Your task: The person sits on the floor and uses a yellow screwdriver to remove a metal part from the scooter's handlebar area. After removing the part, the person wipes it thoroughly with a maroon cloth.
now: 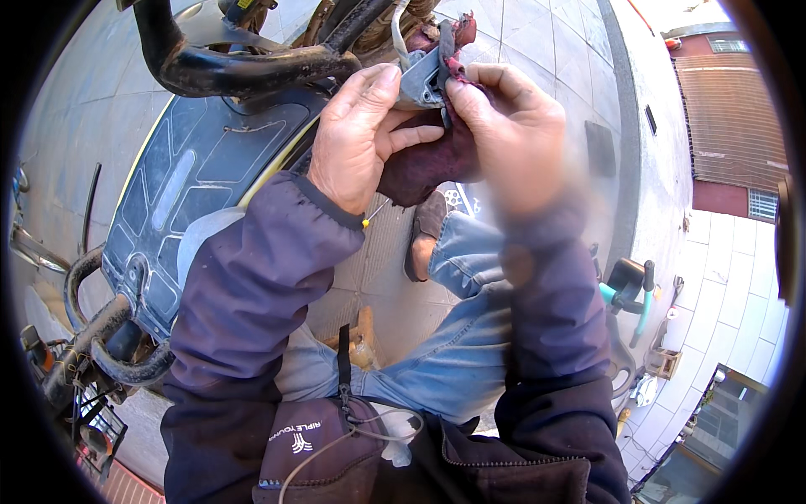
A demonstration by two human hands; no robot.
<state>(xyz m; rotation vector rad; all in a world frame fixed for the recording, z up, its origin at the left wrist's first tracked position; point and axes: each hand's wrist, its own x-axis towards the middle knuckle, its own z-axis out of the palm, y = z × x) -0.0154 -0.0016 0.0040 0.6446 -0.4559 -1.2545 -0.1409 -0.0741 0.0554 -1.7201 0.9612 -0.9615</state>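
Observation:
A grey metal part (421, 81) with a small hole sits between my hands at the top middle, beside the motorbike. My left hand (359, 126) steadies it from the left, thumb up and fingers curled behind it. A dark red rag (432, 164) hangs below the part, and a twisted strip of it runs up along the right side. My right hand (514, 118) pinches that rag between thumb and fingers against the part; its wrist is blurred. What lies behind the part is hidden by the rag and fingers.
The motorbike's black tube frame (243, 71) and dark footboard (210, 168) stand at left. My shoe (428, 227) rests on the tiled ground beside a white perforated piece (454, 198). A wooden piece (363, 336) lies between my legs. At right is a turquoise-handled object (645, 307).

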